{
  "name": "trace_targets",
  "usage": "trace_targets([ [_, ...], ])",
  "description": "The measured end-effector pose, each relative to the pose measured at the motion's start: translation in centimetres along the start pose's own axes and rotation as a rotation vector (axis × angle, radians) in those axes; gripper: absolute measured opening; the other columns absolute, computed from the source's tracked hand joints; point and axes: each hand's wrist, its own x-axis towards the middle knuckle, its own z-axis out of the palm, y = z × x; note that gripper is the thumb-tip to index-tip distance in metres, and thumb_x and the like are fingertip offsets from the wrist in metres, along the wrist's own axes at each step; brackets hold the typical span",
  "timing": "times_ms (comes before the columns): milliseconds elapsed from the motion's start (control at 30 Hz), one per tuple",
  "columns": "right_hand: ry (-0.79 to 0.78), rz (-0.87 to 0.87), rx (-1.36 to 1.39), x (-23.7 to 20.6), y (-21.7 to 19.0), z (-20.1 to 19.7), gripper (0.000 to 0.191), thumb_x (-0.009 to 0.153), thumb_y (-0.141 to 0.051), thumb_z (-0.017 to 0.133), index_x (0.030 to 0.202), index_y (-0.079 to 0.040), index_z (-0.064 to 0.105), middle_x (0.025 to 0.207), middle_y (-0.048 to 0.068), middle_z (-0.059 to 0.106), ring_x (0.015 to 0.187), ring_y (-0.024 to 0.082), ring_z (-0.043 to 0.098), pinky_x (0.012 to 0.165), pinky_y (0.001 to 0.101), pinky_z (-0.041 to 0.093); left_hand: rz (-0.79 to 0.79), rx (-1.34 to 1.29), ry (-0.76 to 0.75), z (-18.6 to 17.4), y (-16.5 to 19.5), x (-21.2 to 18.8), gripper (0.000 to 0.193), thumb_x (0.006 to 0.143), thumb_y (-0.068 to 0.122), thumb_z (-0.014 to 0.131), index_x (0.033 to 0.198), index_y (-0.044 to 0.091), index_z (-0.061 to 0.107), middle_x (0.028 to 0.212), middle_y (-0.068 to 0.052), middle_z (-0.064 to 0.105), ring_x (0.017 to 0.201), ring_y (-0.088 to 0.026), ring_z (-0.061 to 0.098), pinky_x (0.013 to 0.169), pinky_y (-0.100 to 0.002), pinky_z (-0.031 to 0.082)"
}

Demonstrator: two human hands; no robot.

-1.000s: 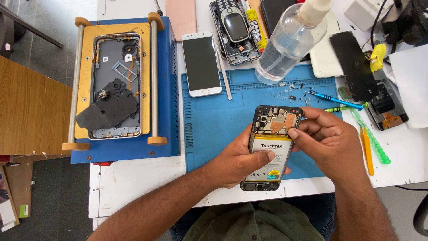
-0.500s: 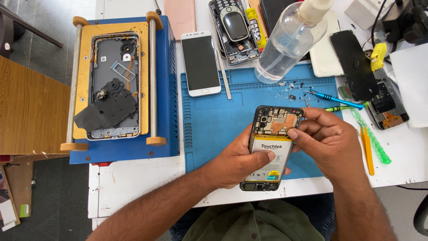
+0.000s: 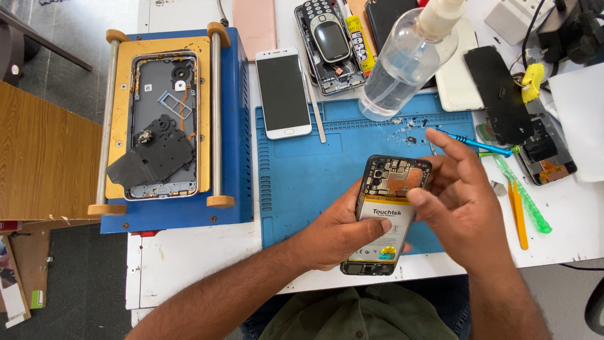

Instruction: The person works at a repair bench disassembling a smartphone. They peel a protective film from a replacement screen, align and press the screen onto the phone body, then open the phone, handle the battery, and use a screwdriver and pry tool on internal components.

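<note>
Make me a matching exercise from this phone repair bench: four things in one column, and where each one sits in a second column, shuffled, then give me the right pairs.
Things:
1. opened phone with its battery showing
2. white smartphone
3. clear plastic bottle
4. blue screwdriver

Places:
A. standing at the far edge of the blue mat
B. lying past the mat's right edge, beyond the right hand
C. held in the left hand above the mat
D. lying face up between the blue clamp frame and the bottle

Pairs: 1-C, 2-D, 3-A, 4-B
</note>
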Motion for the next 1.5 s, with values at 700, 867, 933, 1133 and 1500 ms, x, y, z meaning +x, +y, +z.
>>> trace_targets([
  [700, 0.094, 0.071, -0.737, 1.4, -1.2, 2.8, 0.047, 0.078, -0.021, 0.089, 0.113, -0.005, 0.062, 0.094, 0.005, 0.068, 0.079, 0.01, 0.068, 0.065, 0.0276, 0.057, -0.04, 0.082, 0.027, 0.0, 0.1, 0.1, 0.058, 0.104, 0.003, 0.051, 0.155, 0.004, 0.023, 0.123, -0.019, 0.056, 0.107, -0.024, 0.069, 0.093, -0.043, 0.062],
  [867, 0.028, 0.085, -0.474, 1.3, -0.8, 2.1, 0.05, 0.081, -0.02, 0.083, 0.123, -0.003, 0.062, 0.101, 0.006, 0.07, 0.088, 0.011, 0.07, 0.071, 0.0285, 0.06, -0.02, 0.0, 0.003, -0.1, -0.1, 0.1, 0.062, 0.105, 0.004, 0.052, 0.159, 0.006, 0.021, 0.129, -0.018, 0.054, 0.112, -0.024, 0.068, 0.098, -0.046, 0.062],
  [933, -0.021, 0.116, -0.222, 1.1, -0.6, 1.4, 0.052, 0.085, -0.017, 0.078, 0.132, -0.002, 0.06, 0.11, 0.008, 0.07, 0.097, 0.012, 0.07, 0.078, 0.0293, 0.061, -0.019, -0.038, -0.009, 0.0, 0.0, 0.1, 0.064, 0.106, 0.006, 0.053, 0.161, 0.007, 0.02, 0.133, -0.02, 0.053, 0.116, -0.027, 0.066, 0.1, -0.048, 0.061],
  [1133, -0.087, 0.118, 0.077, 0.7, -0.2, -2.0, 0.054, 0.095, -0.003, 0.063, 0.148, 0.004, 0.054, 0.134, 0.019, 0.066, 0.119, 0.017, 0.066, 0.1, 0.0326, 0.057, -0.02, -0.121, -0.062, 0.4, 1.0, -0.3, 0.07, 0.106, 0.013, 0.056, 0.163, 0.008, 0.018, 0.153, -0.021, 0.046, 0.143, -0.033, 0.052, 0.106, -0.057, 0.057],
  [1500, -0.02, 0.199, -0.019, -0.3, 0.3, -2.3, 0.055, 0.085, 0.005, 0.069, 0.14, 0.001, 0.061, 0.102, 0.017, 0.08, 0.08, 0.01, 0.072, 0.066, 0.0255, 0.061, -0.07, -0.095, -0.073, 0.7, 1.2, -0.4, 0.07, 0.106, 0.012, 0.058, 0.164, 0.007, 0.019, 0.144, -0.029, 0.054, 0.131, -0.037, 0.06, 0.107, -0.057, 0.056],
])
